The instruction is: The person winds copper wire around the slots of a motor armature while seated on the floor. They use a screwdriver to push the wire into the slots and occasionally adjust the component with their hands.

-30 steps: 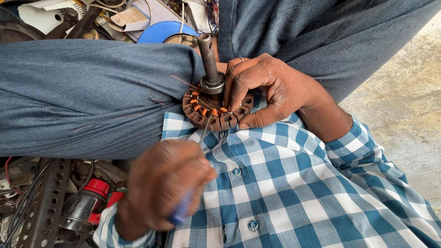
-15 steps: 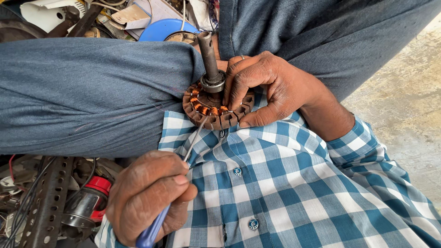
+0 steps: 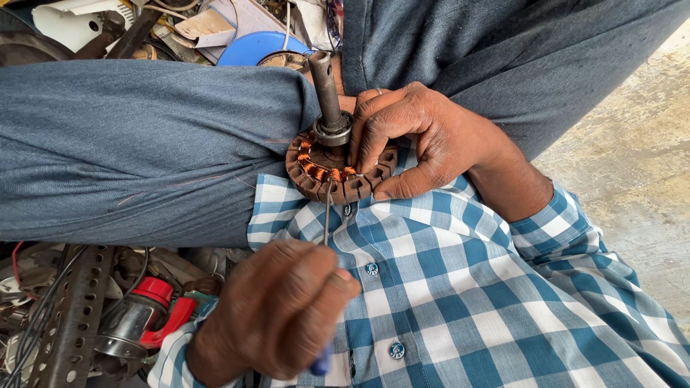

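A brown round motor stator (image 3: 309,179) with copper windings rests against my blue-jeaned thigh (image 3: 144,151). A dark steel shaft (image 3: 325,82) with a bearing (image 3: 333,131) stands up from its middle. My right hand (image 3: 424,140) grips the stator's right side, fingers over the top and thumb along the lower rim. My left hand (image 3: 277,312) is closed around a screwdriver with a blue handle (image 3: 320,363). Its thin metal shank (image 3: 327,215) runs up to the slots on the stator's near edge. The tip is among the windings.
A perforated metal angle bar (image 3: 72,316) and a red-capped metal part (image 3: 144,298) lie among wires at the lower left. A blue disc (image 3: 251,47) and scrap parts sit at the top. Concrete floor (image 3: 632,179) shows at the right.
My left hand has shifted a little to the right. The screwdriver shank has swung from slanted to nearly upright against the stator's near edge. My right hand has kept its grip.
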